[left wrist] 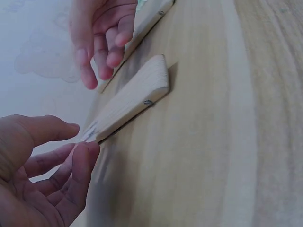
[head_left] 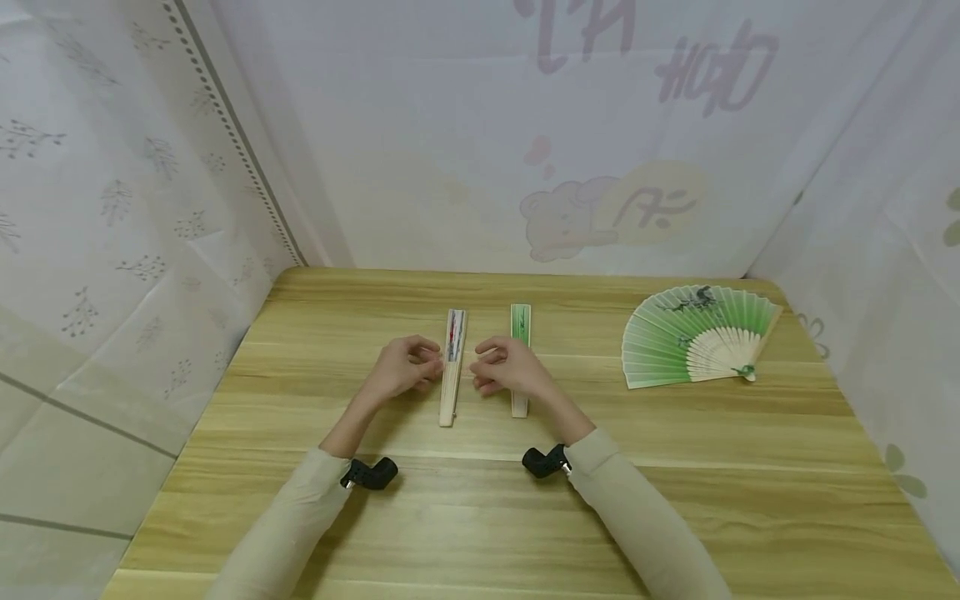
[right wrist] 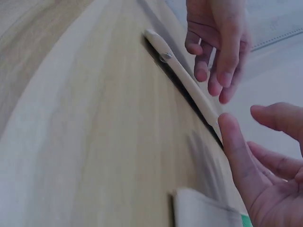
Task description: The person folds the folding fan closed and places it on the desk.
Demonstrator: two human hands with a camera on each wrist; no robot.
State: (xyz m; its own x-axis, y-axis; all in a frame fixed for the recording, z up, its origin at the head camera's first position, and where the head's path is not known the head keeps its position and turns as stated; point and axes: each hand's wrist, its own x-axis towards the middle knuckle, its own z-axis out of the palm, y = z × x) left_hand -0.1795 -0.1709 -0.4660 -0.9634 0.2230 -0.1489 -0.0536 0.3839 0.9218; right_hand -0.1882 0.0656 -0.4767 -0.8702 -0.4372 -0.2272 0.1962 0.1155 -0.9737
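Observation:
A folded hand fan (head_left: 451, 367) with pale ribs and a grey-and-red patterned leaf lies on the table between the two hands. To its left my left hand (head_left: 408, 367) hovers with loosely bent fingers and nothing in its grasp. My right hand (head_left: 512, 367), also holding nothing, is on the other side, its fingers pointing toward that fan. Beneath the right hand a second folded fan (head_left: 521, 321), with a green leaf, is partly covered. In the left wrist view a metal rivet shows at the near end of the patterned fan (left wrist: 137, 92). Both hands appear apart from the fans.
A green fan (head_left: 693, 337) with a dark painted motif lies spread at the table's right. Behind the wooden table (head_left: 450, 517) hangs a pale printed cloth (head_left: 420, 150), with more cloth at both sides. A black wrist camera (head_left: 371, 473) sits on each sleeve.

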